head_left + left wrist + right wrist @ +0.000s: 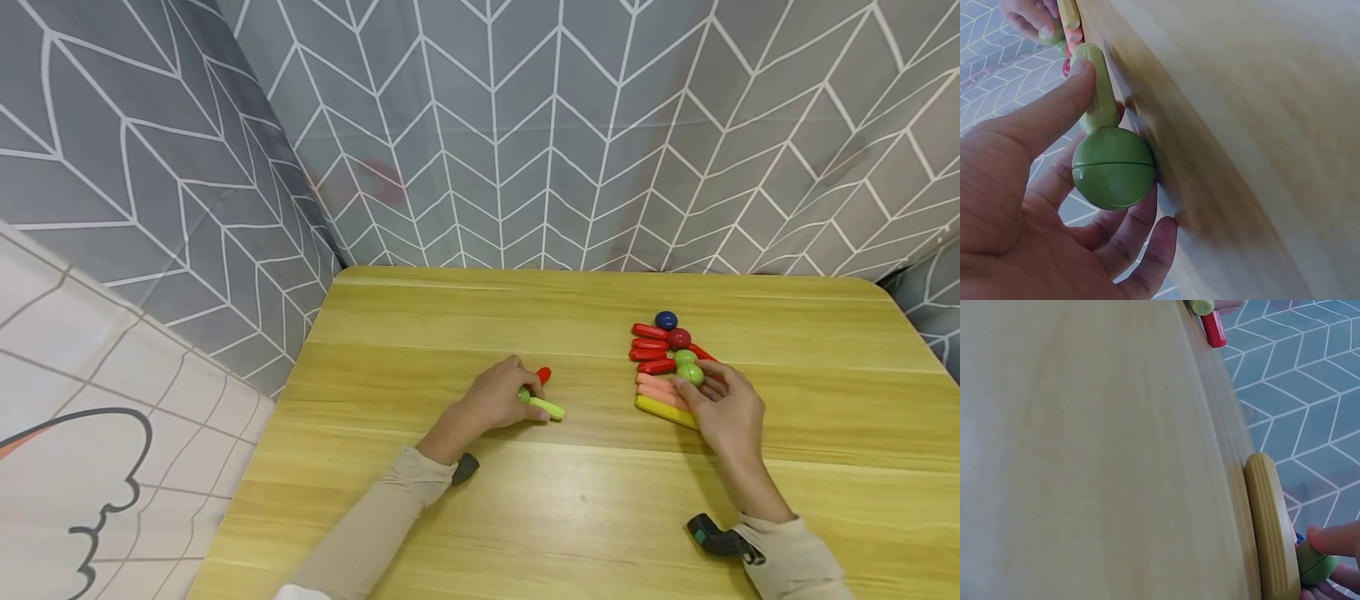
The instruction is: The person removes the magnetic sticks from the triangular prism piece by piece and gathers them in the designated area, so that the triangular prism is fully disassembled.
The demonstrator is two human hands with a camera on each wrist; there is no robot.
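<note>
My left hand pinches a light green toy rod near the left-middle of the table. A green ball sits against the rod's near end in the left wrist view. Just beyond these fingers a red rod shows, partly hidden. On the right, my right hand holds a green ball between thumb and fingers. That ball is close to another light green ball and the pink rods. A ribbed yellow rod lies beside the right hand.
Several red rods lie in a stack beyond the pink ones, with a dark red ball and a blue ball alongside. The wooden table ends at a grey patterned curtain. Dark wrist devices are on both arms.
</note>
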